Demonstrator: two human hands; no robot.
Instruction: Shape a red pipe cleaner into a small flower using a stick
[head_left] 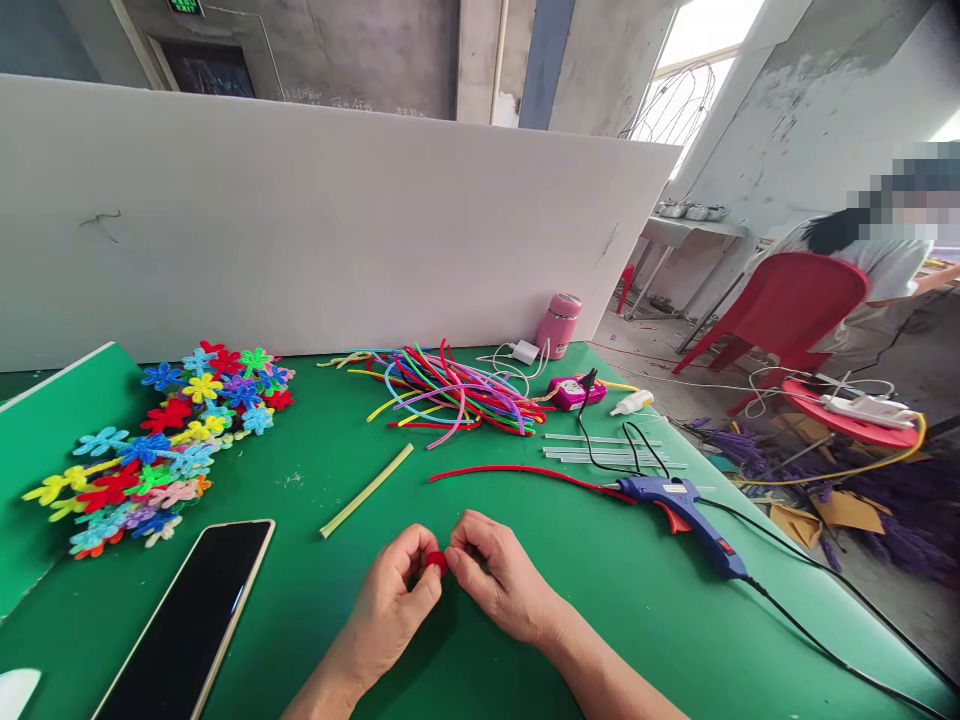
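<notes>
Left hand (391,603) is gripping a red piece (436,562), right hand (501,580) pinching closed at three o'clock, probably shaping, next needing steadiness.

Red piece (436,561) in left grip (394,592)

Both hands (391,590) (504,580) curled, close together

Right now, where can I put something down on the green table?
Bare green tabletop shows between the black-screened phone and left hand, and between the right hand and blue plastic glue gun. Crowded: far middle, under colourful fuzzy stems; far left, under bright fuzzy flowers.
</notes>
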